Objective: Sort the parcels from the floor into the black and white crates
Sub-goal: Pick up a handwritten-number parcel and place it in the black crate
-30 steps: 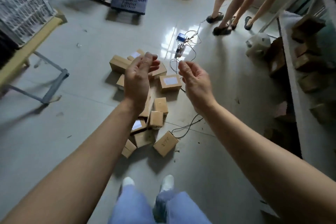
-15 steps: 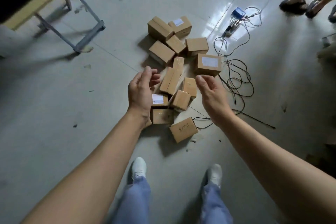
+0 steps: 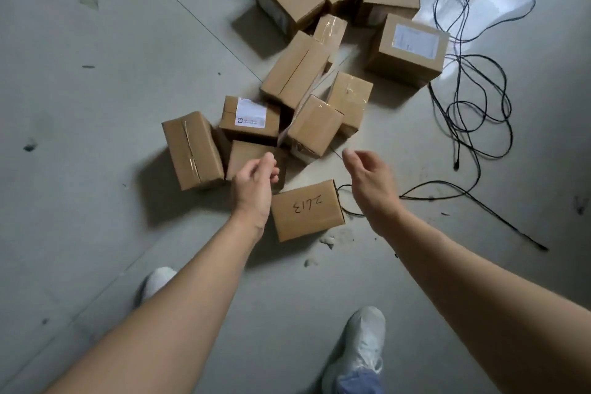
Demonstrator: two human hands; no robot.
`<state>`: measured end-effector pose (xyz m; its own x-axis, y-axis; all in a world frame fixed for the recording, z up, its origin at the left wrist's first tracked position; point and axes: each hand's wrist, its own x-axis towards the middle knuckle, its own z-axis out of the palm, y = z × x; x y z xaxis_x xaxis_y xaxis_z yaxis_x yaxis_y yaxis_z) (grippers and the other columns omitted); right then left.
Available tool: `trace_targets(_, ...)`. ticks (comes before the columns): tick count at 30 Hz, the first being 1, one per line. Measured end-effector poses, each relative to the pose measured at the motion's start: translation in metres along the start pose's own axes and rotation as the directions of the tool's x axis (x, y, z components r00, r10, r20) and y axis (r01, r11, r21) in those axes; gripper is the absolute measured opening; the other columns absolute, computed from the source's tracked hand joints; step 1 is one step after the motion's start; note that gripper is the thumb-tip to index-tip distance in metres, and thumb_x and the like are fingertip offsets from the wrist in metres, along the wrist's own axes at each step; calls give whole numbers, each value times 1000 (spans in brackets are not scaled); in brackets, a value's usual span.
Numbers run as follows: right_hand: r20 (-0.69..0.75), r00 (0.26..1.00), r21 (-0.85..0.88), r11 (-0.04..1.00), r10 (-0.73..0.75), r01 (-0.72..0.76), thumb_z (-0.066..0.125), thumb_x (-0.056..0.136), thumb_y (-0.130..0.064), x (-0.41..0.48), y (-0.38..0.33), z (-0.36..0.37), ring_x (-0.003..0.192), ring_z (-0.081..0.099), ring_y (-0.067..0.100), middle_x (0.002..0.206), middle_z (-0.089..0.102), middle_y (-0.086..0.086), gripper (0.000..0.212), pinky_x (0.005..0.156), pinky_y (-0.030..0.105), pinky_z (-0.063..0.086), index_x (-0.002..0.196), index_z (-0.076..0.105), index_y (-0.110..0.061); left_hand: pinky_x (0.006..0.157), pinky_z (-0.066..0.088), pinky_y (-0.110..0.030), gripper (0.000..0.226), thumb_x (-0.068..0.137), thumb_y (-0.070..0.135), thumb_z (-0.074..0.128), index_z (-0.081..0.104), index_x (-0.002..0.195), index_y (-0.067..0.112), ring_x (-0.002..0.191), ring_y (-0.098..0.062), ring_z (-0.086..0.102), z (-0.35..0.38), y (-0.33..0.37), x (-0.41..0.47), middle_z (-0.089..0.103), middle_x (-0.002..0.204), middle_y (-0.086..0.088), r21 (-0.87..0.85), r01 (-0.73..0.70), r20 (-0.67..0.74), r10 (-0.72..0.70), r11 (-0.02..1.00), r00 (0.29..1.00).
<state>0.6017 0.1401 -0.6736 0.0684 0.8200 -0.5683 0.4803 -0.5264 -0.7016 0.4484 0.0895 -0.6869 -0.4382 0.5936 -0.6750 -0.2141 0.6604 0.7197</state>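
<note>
Both our hands hang low over the near edge of the pile, empty. Our left hand (image 3: 254, 182) has its fingers loosely curled with nothing in them. Our right hand (image 3: 367, 179) is relaxed, with the fingers slightly bent and the palm turned inward. They sit either side of the marked parcel (image 3: 307, 209), the one with handwriting on top, at lower centre of the frame. We judge that spacing suits a two-handed lift by its short sides. Whether the left hand touches the plain parcel (image 3: 246, 153) behind it, we cannot tell.

All the parcels (image 3: 297, 73) lie on the floor (image 3: 96, 105), scattered from the centre to the top of the frame. Some lean on each other, so pulling one from the middle could topple its neighbours. The nearest, free-standing box is the sensible first pick. A labelled parcel (image 3: 251, 120) sits just above our left hand.

A black cable (image 3: 473, 105) loops across the right of the frame, and one strand runs up to the marked parcel's right corner. It may snag as the box comes up. The black and white crates are out of view, so the sorting looks barely begun.
</note>
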Motion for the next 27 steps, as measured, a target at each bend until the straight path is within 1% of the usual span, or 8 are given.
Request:
trace_targets(4,-10,995,-21,994,104,-104,49,93,-48,48,92,33,112,56,21,125,59,6,54,94,39,49,130,52,-8,59,35,-19,26,97,36,47,56,106,13,78,-8,52,23,-85,43,58,90,2,153,109,-34,-105,982,994)
trace_targets(8,-2,976,-50,975,219,-219,52,89,-55,86,157,54,117,52,24,133,53,10,68,98,39,45,136,44,-7,73,35,-27,43,97,42,46,50,119,5,90,-21,51,38,-148,81,59,113,-11,92,319,-72,-313,943,947)
trace_targets(13,83,927,-23,931,365,-365,46,91,-57,116,195,73,125,48,29,137,50,13,70,102,34,36,136,46,-3,71,48,-30,27,98,47,43,51,87,24,77,-20,57,48,-179,102,61,88,-4,-138,499,0,-504,856,864)
trace_targets(17,87,928,-64,932,362,-358,43,95,-52,117,195,72,126,46,30,137,50,16,67,92,27,32,135,48,1,61,45,-27,26,98,46,44,50,105,22,74,-16,56,50,-173,97,59,84,0,-147,478,4,-482,866,876)
trace_targets(20,23,927,-77,925,375,-372,47,90,-57,102,180,58,121,50,33,133,53,18,71,96,31,37,132,49,1,55,39,-24,21,98,43,45,51,96,23,71,-14,53,47,-153,78,57,84,2,-111,459,31,-459,881,888)
trace_targets(22,-56,913,-85,910,403,-407,49,83,-64,86,160,45,112,54,34,127,55,18,76,95,37,43,127,51,-1,57,41,-26,23,97,44,47,54,88,24,75,-16,55,41,-134,61,60,88,-2,-69,447,28,-447,892,894)
trace_targets(25,-142,932,-121,929,332,-349,45,80,-68,58,111,22,100,57,33,116,58,15,70,85,37,47,110,59,-6,69,49,-33,28,95,46,49,59,101,21,88,-23,58,29,-92,31,64,98,-6,21,365,31,-366,931,930)
trace_targets(27,-122,956,-114,953,266,-280,40,80,-70,39,69,7,97,58,32,111,59,14,65,89,42,49,97,62,-11,67,48,-32,26,96,43,49,59,103,21,89,-23,59,18,-54,15,64,96,-6,8,292,28,-292,956,956)
